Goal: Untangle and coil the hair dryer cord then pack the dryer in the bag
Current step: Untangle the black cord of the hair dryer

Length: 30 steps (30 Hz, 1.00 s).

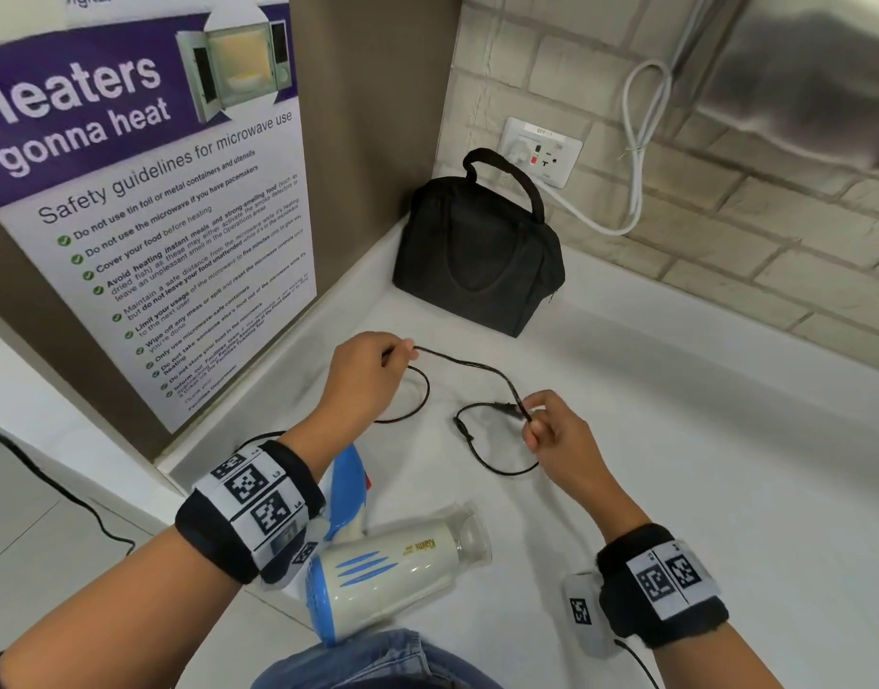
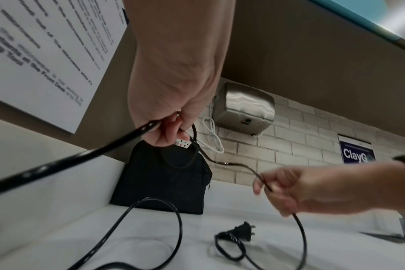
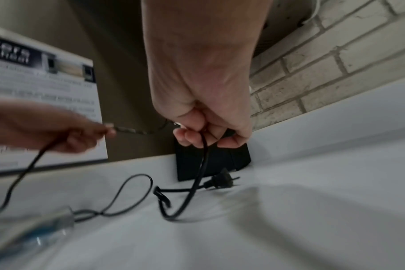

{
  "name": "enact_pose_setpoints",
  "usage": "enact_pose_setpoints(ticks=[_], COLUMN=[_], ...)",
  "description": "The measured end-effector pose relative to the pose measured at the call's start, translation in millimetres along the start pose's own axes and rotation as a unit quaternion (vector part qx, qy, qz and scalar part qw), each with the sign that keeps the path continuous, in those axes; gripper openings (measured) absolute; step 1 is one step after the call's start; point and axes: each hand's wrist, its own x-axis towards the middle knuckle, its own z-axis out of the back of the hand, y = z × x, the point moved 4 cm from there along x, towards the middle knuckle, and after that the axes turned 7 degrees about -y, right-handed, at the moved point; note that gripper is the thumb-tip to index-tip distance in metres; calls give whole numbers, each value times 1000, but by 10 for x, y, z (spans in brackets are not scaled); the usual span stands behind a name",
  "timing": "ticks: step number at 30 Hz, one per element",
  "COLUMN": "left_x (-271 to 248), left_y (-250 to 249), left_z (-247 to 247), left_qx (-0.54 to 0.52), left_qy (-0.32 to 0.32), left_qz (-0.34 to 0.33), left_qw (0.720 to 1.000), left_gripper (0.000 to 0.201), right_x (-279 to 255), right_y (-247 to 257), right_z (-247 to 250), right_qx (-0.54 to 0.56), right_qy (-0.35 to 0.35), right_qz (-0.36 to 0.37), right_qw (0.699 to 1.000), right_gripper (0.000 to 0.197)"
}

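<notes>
A cream and blue hair dryer (image 1: 392,569) lies on its side on the white counter (image 1: 676,464), close to my body. Its thin black cord (image 1: 467,363) runs above the counter between my two hands. My left hand (image 1: 372,370) pinches the cord at one end of that span, and my right hand (image 1: 546,425) pinches it at the other. Loose loops (image 1: 502,464) lie on the counter below. The two-pin plug (image 2: 242,232) rests on the counter. A black zipped bag (image 1: 477,256) with a handle stands upright in the back corner.
A microwave safety poster (image 1: 149,191) covers the brown panel on the left. A wall socket (image 1: 541,151) with a white cable (image 1: 636,156) sits behind the bag on the brick wall. A steel appliance (image 2: 243,113) hangs on the wall at the right.
</notes>
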Motion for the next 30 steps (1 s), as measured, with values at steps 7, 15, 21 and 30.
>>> enact_pose_setpoints(ticks=[7, 15, 21, 30], left_x=[-66, -240, -243, -156], left_y=[-177, -154, -253, -123], left_z=[-2, -175, -85, 90], left_qx=[-6, 8, -10, -129], left_qy=[26, 82, 89, 37], left_qz=[-67, -108, -111, -31], left_qw=[997, 991, 990, 990], left_gripper=[22, 18, 18, 29], right_x=[115, 56, 112, 300], right_y=[-59, 804, 807, 471], right_z=[-117, -57, -145, -129], right_qx=[-70, -111, -116, -127], right_qy=[27, -25, -58, -40], right_qz=[-66, 115, 164, 83], right_qw=[995, 987, 978, 988], right_gripper=[38, 43, 32, 51])
